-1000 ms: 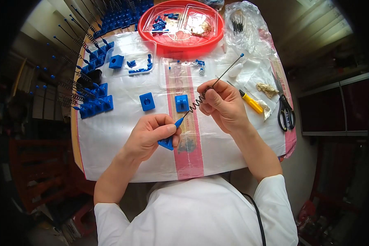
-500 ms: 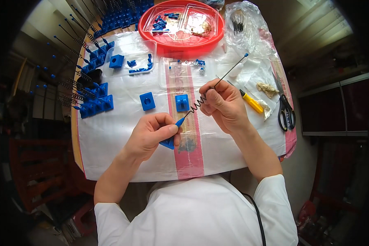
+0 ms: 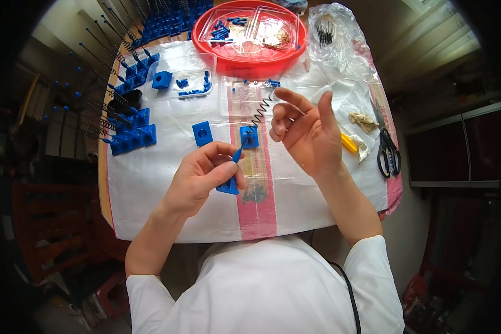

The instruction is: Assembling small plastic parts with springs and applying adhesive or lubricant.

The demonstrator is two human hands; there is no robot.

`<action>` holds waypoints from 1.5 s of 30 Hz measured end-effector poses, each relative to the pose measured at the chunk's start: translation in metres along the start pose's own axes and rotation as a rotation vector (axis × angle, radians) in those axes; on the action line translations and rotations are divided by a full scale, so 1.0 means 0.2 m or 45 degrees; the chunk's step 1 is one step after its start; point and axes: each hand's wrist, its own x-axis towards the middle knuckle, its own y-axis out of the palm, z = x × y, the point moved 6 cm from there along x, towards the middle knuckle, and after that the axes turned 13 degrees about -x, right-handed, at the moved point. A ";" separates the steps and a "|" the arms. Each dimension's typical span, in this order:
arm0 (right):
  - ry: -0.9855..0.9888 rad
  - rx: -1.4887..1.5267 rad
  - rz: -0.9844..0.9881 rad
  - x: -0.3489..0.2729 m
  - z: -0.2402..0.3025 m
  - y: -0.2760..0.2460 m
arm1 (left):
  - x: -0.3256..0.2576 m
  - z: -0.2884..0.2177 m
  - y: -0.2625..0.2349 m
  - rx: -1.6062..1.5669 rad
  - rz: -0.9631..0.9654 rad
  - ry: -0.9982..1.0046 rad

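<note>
Pinched between the thumb and fingers of my left hand (image 3: 197, 181) is a blue plastic base with a pointed stem (image 3: 237, 156); part of it is hidden by the fingers. A thin black coil spring (image 3: 258, 117) rises from the stem's tip, slanting up and right. Its far end runs toward my right hand (image 3: 314, 136), and the upper part is hard to make out there. Fingers apart and thumb raised, my right hand holds nothing. Just beyond my left hand, two blue square blocks lie on the sheet: one with a round hole (image 3: 197, 140), one slotted (image 3: 254, 144).
Rows of blue bases with springs (image 3: 133, 139) stand at the left. Clear trays (image 3: 150, 92) of small blue parts and a red basin (image 3: 250, 68) lie farther back. On the right are a yellow-handled tool (image 3: 349, 143), black scissors (image 3: 392, 161) and a plastic bag (image 3: 345, 55).
My right hand has let go of the spring and opened, its palm turned up. The spring in my left hand now points more steeply upward.
</note>
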 end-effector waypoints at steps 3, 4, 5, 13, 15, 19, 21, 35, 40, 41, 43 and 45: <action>-0.002 0.043 -0.066 0.00 0.02 0.02 | -0.04 0.01 -0.01 0.066 -0.008 0.003; 0.002 0.050 -0.112 0.00 0.03 0.03 | -0.06 0.02 -0.01 0.078 -0.015 0.003; 0.011 0.049 -0.120 0.00 0.02 0.04 | -0.07 0.01 -0.02 0.119 -0.030 0.036; -0.150 -0.627 -0.013 0.02 0.13 0.17 | -0.25 -0.06 -0.14 0.900 -0.142 0.298; -0.184 -0.770 0.049 0.06 0.15 0.26 | -0.28 -0.08 -0.19 0.858 -0.201 0.323; -0.362 -1.035 0.271 0.18 0.15 0.52 | -0.27 -0.16 -0.27 0.797 -0.283 0.492; -0.375 -1.097 0.329 0.24 0.12 0.62 | -0.28 -0.21 -0.30 0.839 -0.287 0.575; -0.881 -1.936 0.318 0.71 -0.10 0.91 | -0.71 -0.60 -0.92 1.244 -1.214 1.019; -0.938 -1.939 0.303 0.81 -0.19 0.94 | -0.61 -0.62 -1.15 1.241 -1.183 0.663; -0.924 -1.949 0.294 0.83 -0.20 0.95 | -0.58 -0.61 -1.18 1.264 -1.141 0.637; -0.933 -1.952 0.272 0.86 -0.22 0.96 | -0.52 -0.61 -1.17 1.242 -1.121 0.563; -0.937 -1.943 0.251 0.87 -0.22 0.96 | -0.49 -0.62 -1.12 1.308 -1.135 0.440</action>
